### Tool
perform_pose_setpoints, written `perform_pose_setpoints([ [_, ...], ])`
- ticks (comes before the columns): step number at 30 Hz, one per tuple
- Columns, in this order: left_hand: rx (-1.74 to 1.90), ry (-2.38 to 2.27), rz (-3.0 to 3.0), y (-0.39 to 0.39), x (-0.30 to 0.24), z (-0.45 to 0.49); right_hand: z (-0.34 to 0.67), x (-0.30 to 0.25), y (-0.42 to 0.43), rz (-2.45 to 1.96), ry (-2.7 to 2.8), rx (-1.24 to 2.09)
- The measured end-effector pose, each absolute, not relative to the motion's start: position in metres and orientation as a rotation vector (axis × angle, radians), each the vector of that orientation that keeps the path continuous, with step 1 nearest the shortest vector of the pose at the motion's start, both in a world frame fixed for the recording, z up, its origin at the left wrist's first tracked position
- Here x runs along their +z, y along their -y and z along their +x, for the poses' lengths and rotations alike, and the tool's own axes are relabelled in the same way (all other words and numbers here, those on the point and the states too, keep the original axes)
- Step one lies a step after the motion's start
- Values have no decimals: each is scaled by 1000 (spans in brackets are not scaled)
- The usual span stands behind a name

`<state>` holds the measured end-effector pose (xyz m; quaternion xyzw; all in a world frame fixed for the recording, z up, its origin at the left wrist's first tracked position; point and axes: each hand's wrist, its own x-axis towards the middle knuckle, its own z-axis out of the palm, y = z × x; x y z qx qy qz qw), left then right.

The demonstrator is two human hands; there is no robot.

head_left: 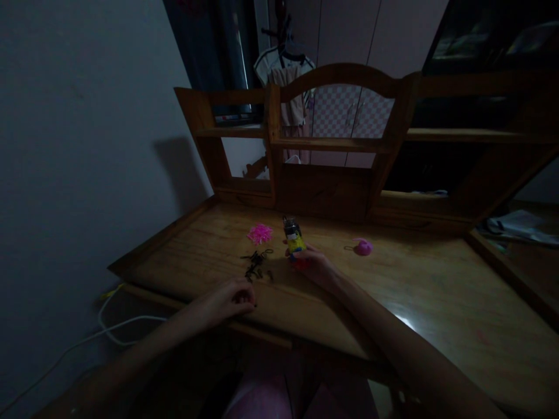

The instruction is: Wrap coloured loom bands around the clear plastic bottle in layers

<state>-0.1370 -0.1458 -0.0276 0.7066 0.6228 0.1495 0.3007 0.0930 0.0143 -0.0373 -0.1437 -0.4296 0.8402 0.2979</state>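
Observation:
My right hand (311, 263) is wrapped round a small bottle (293, 235) with a yellow and blue label, tilted on the wooden desk (428, 291). My left hand (231, 298) rests curled at the desk's front edge, pinching something small and dark that I cannot make out. Just beyond it lies a scatter of several small black elastic bands (257, 263). A heap of pink elastic bands (259, 233) sits behind those, left of the bottle.
A small pink lid-like object (362, 247) lies to the right of the bottle. A wooden shelf unit (336, 139) rises at the desk's back. White cables (117, 326) hang at the left edge beside the wall. Papers (519, 227) lie far right.

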Motion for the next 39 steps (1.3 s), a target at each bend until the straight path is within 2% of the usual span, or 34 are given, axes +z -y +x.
perform_pose_setpoints([
  [7, 516, -1751, 2135, 124, -25, -157, 92, -40, -15, -388, 1155, 2213],
  [10, 518, -1620, 2272, 110, -20, -169, 93, -37, -13, -387, 1154, 2225],
  [13, 534, -1479, 2273, 96, -17, -174, 94, -34, -12, -405, 1132, 2228],
  [17, 668, -1525, 2163, 76, -20, -177, 94, -31, -10, -423, 1127, 2240],
  [26, 420, -1424, 2056, 41, -11, -174, 94, -31, -9, -417, 1138, 2242],
  [39, 290, -1506, 2003, 25, -4, -162, 95, -31, -9, -398, 1179, 2226],
])
